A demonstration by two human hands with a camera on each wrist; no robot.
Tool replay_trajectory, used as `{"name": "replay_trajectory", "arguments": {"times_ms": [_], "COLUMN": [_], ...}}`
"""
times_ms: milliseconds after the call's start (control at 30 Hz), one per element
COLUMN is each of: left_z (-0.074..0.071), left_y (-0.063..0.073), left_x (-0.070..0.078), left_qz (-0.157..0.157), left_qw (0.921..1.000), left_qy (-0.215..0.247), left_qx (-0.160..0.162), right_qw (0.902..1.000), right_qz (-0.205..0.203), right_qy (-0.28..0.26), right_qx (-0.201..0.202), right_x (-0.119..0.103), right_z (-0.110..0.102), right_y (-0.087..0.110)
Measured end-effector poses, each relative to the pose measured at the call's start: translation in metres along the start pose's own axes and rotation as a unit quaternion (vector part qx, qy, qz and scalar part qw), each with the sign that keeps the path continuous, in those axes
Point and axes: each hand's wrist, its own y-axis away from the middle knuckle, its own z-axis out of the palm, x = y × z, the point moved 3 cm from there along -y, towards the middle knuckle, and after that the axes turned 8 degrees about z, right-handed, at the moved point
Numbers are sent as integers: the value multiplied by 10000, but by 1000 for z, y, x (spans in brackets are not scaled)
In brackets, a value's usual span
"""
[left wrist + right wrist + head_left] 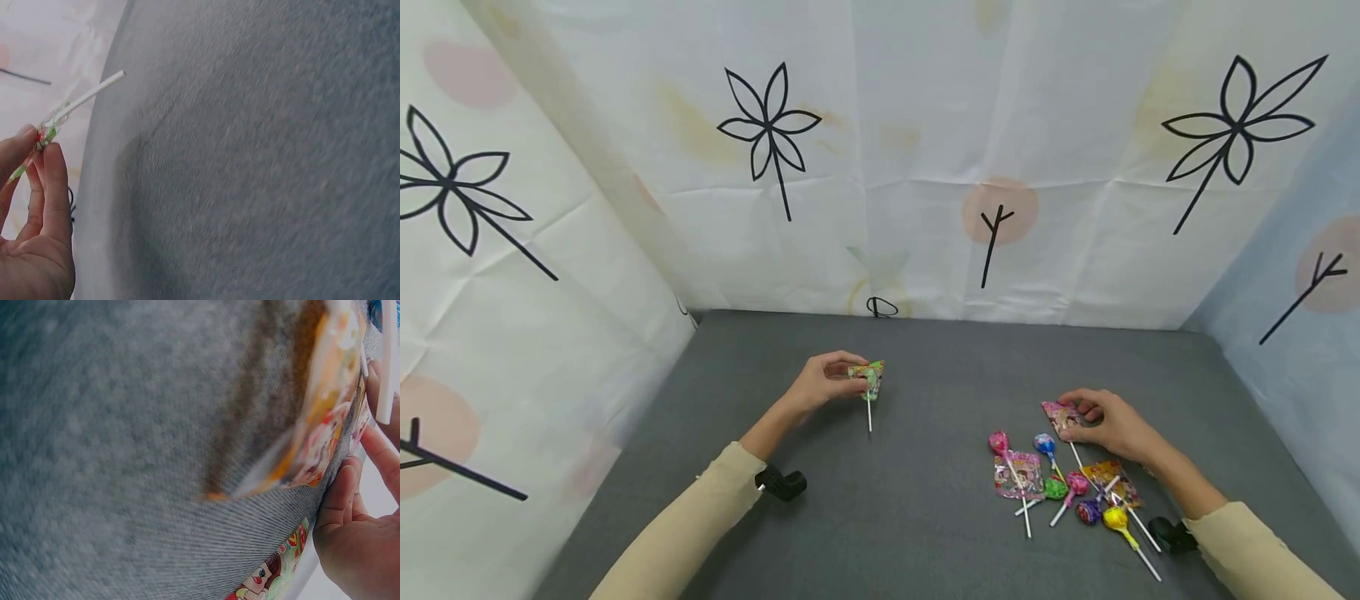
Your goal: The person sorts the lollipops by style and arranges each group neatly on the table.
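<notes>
My left hand (pixel 826 385) pinches a flat green-wrapped lollipop (pixel 870 379) above the grey table, left of centre. In the left wrist view its white stick (pixel 94 92) points away from the fingertips. On the right, my right hand (pixel 1105 425) grips a pink-wrapped flat lollipop (pixel 1060 417) at its edge, the stick slanting toward the pile. Just below that hand lies an orange-wrapped flat lollipop (pixel 1112 482), large and blurred in the right wrist view. A green and red cartoon wrapper (pixel 272 575) shows at that view's bottom edge.
Beside the right hand are a pink-wrapped flat lollipop (pixel 1018 475) and several round ones, among them blue (pixel 1044 444), green (pixel 1056 487), purple (pixel 1089 511) and yellow (pixel 1116 519). Patterned white cloth (pixel 910 250) stands along the table's back and sides.
</notes>
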Motion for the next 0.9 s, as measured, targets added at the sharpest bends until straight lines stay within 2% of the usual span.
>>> {"name": "replay_trajectory", "arguments": {"times_ms": [300,500,900], "left_z": [-23,-34,-46], "left_y": [-11,-20,-37], "left_x": [-10,-16,-19], "left_qz": [-447,-811,-804], "left_qw": [9982,9960,9964], "left_qy": [356,318,146], "left_qx": [166,207,211], "right_qw": [9999,9999,9999], "right_qz": [135,152,115], "right_qy": [7,43,66], "right_qx": [-23,-16,-3], "right_x": [0,-1,-2], "right_z": [2,2,2], "right_y": [2,3,3]}}
